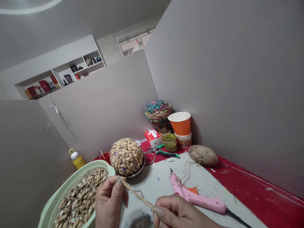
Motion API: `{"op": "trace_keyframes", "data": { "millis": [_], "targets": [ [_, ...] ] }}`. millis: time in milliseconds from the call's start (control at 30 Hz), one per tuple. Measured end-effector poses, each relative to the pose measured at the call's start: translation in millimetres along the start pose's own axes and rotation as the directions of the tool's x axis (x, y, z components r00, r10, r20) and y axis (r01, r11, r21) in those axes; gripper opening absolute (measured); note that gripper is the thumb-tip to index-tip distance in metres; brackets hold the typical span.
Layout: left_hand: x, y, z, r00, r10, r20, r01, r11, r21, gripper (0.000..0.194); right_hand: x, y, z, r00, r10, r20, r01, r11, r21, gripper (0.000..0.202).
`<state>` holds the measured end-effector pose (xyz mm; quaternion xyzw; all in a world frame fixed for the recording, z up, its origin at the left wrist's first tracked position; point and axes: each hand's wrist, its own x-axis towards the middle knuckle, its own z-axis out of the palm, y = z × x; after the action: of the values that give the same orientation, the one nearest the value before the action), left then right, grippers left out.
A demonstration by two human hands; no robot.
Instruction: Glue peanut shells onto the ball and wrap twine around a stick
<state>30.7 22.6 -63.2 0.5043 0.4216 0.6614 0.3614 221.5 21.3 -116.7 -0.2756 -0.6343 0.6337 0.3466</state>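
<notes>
Grey partition walls close in a red-topped work table, part of it covered by a pale, paint-flecked mat. At the lower edge, the person's left hand pinches the upper end of a thin tan wooden stick between thumb and fingertips, while the right hand grips the lower end with fingers curled around it; the stick slants between the two hands, just above the mat. Beside the left hand sits a pale green plastic basket heaped with what appear to be nut shells. Behind it, a dome covered in tan shells rests in a shallow metal dish. A pink hot-glue gun lies on the mat near the right hand. Further back stand a ball of brown twine, an orange paper cup stacked on a white tub, green-handled pliers and a multicoloured woven dome.
</notes>
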Motion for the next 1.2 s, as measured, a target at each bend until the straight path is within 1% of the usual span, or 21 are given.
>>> {"op": "trace_keyframes", "data": {
  "millis": [67, 167, 233, 267, 467, 667, 833, 900, 1000, 1067, 1133, 1200],
  "targets": [
    [0.9, -1.4, -1.0, 1.0, 0.006, 0.009, -0.006, 1.0, 0.011, 0.032, 2.9, 2.0, -0.8, 0.999, -0.037, -0.03, 0.037, 0.999, 0.005, 0.052],
    [2.4, -3.6, -2.8, 1.0, 0.008, 0.006, -0.009, 1.0, 0.025, 0.031, 6.7, 3.4, -2.7, 0.982, -0.117, -0.152, 0.108, 0.992, -0.064, 0.041],
    [3.0, -4.1, -3.6, 1.0, 0.01, 0.007, -0.011, 1.0, 0.022, 0.031, 7.2, 1.9, -3.2, 0.968, -0.149, -0.204, 0.13, 0.986, -0.103, 0.041],
    [3.0, -4.0, -3.8, 1.0, 0.013, 0.011, -0.013, 1.0, 0.018, 0.03, 6.8, 0.6, -3.1, 0.968, -0.15, -0.203, 0.13, 0.986, -0.107, 0.043],
    [1.8, -1.3, -4.1, 0.998, 0.046, 0.032, -0.046, 0.999, 0.022, 0.03, 1.1, -8.0, -0.1, 0.989, -0.102, -0.111, 0.095, 0.993, -0.062, 0.056],
    [1.2, -0.3, -4.8, 0.997, 0.075, 0.027, -0.076, 0.996, 0.045, 0.03, -4.5, -12.3, 2.8, 0.995, -0.033, -0.09, 0.028, 0.998, -0.054, 0.066],
    [0.0, 0.4, -5.6, 0.996, 0.082, 0.044, -0.084, 0.995, 0.058, 0.031, -1.9, -10.2, -0.1, 1.0, -0.014, -0.026, 0.013, 0.999, -0.04, 0.065],
    [-0.3, -0.5, -5.5, 0.995, 0.088, 0.035, -0.091, 0.994, 0.065, 0.032, 1.0, -7.5, -1.9, 0.998, -0.047, -0.035, 0.045, 0.998, -0.052, 0.059],
    [0.1, -2.2, -5.4, 0.996, 0.088, 0.027, -0.09, 0.994, 0.068, 0.032, 4.2, -4.3, -2.9, 0.985, -0.132, -0.112, 0.125, 0.99, -0.067, 0.049],
    [0.6, -2.8, -5.4, 0.996, 0.082, 0.03, -0.084, 0.994, 0.069, 0.032, 4.4, -4.0, -2.5, 0.975, -0.16, -0.156, 0.145, 0.984, -0.107, 0.044],
    [0.8, -2.7, -5.1, 0.996, 0.081, 0.028, -0.083, 0.994, 0.068, 0.032, 3.1, -5.4, -1.8, 0.972, -0.175, -0.157, 0.153, 0.978, -0.144, 0.044],
    [0.5, -1.9, -4.3, 0.997, 0.078, 0.017, -0.079, 0.995, 0.064, 0.032, 0.7, -7.4, -1.1, 0.975, -0.178, -0.135, 0.159, 0.977, -0.14, 0.046]
  ]
}}
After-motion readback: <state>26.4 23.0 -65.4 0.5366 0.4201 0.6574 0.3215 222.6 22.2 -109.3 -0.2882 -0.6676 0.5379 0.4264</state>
